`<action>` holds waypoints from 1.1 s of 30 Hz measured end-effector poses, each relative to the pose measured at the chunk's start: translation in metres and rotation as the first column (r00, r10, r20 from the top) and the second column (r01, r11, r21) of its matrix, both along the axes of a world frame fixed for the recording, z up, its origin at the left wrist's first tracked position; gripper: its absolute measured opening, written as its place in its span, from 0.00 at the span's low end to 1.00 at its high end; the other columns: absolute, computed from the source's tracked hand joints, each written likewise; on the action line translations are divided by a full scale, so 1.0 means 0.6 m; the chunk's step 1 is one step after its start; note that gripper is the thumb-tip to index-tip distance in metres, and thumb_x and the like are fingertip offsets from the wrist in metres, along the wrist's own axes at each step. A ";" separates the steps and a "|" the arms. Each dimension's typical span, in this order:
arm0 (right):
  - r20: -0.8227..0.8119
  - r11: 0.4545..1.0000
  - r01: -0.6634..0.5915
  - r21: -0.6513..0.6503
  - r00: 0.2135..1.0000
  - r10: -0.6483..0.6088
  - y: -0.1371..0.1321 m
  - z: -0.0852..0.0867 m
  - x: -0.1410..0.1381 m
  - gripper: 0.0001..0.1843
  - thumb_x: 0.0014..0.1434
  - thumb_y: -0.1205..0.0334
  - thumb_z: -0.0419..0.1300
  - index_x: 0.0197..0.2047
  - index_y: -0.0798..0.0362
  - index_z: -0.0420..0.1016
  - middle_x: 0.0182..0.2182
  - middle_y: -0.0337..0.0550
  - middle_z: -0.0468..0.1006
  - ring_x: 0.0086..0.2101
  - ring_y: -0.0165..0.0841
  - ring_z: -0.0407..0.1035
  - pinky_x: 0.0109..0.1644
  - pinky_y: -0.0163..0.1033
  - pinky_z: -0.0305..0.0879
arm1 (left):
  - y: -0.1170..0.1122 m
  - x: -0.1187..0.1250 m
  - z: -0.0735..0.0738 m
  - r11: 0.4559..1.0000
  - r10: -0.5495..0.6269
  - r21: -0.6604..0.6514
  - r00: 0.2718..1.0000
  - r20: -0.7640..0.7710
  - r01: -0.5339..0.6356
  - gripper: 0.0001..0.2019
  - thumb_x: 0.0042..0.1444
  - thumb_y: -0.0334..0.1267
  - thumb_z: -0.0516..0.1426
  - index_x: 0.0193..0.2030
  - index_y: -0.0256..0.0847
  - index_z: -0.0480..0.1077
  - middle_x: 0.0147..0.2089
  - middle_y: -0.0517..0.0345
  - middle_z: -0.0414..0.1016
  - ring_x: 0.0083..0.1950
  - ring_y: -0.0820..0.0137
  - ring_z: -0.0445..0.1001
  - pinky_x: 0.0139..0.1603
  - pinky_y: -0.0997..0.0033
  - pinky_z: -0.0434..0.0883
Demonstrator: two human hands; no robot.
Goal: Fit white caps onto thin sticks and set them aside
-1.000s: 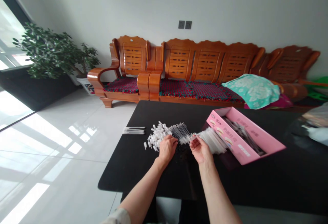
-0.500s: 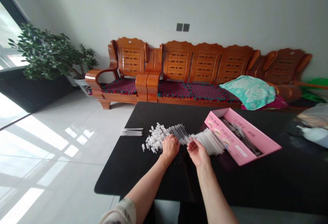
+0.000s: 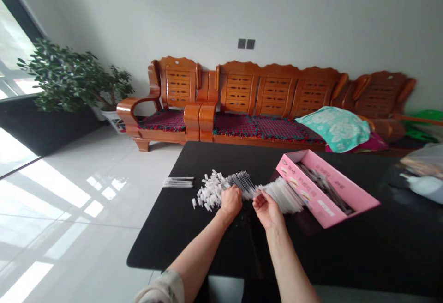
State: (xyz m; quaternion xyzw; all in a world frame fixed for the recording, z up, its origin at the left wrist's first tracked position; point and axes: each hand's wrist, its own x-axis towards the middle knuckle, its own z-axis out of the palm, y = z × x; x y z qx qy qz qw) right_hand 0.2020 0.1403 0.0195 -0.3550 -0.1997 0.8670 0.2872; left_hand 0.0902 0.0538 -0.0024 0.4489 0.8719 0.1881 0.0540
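My left hand [image 3: 231, 201] is closed, its fingers curled down at the near end of a row of thin dark sticks [image 3: 244, 180]; whatever it pinches is hidden. Just to its left lies a heap of short white caps [image 3: 210, 188]. My right hand [image 3: 269, 209], palm partly turned up, has thumb and fingers pinched on a small whitish translucent piece [image 3: 256, 193]. Beside that hand, a layer of slender translucent tubes [image 3: 284, 194] fans out toward the box. Several white-and-grey capped sticks [image 3: 178, 184] lie in a small row at the table's left edge.
A pink open box [image 3: 320, 201] holding dark sticks stands right of the tubes on the black table [image 3: 180, 243]. Farther right is a plastic bag [image 3: 424, 160] with a white item. Wooden seats [image 3: 238, 91] line the wall behind, and a potted plant [image 3: 72, 79] stands left.
My left hand has curled more tightly beside the dark sticks. The right hand keeps its pinch in nearly the same place. The whole view has shifted slightly, with everything sitting a little lower.
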 end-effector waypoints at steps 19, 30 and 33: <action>-0.049 1.000 0.009 -0.015 0.999 -0.010 0.002 -0.010 0.003 0.09 0.61 0.74 0.57 0.31 0.59 0.77 0.19 0.44 0.80 0.18 0.29 0.74 0.21 0.29 0.72 | 0.003 0.000 0.001 0.996 -0.029 -0.082 0.999 -0.018 0.027 0.10 0.59 0.31 0.52 0.38 0.35 0.76 0.44 0.45 0.74 0.43 0.60 0.76 0.41 0.65 0.71; -0.046 1.000 0.013 -0.021 0.999 -0.014 0.002 -0.013 0.004 0.11 0.62 0.73 0.55 0.31 0.59 0.77 0.19 0.43 0.80 0.18 0.29 0.74 0.21 0.29 0.72 | 0.000 -0.005 0.000 0.997 -0.059 -0.048 0.998 -0.006 0.059 0.10 0.59 0.32 0.52 0.38 0.34 0.75 0.43 0.45 0.75 0.41 0.61 0.77 0.41 0.66 0.71; -0.038 0.999 0.018 -0.029 0.999 -0.019 0.001 -0.011 0.004 0.11 0.62 0.73 0.55 0.31 0.59 0.77 0.19 0.43 0.80 0.18 0.29 0.74 0.21 0.29 0.72 | 0.001 -0.006 -0.001 0.996 -0.066 -0.067 0.998 -0.002 0.065 0.10 0.58 0.31 0.52 0.38 0.34 0.76 0.43 0.44 0.75 0.42 0.61 0.76 0.41 0.66 0.71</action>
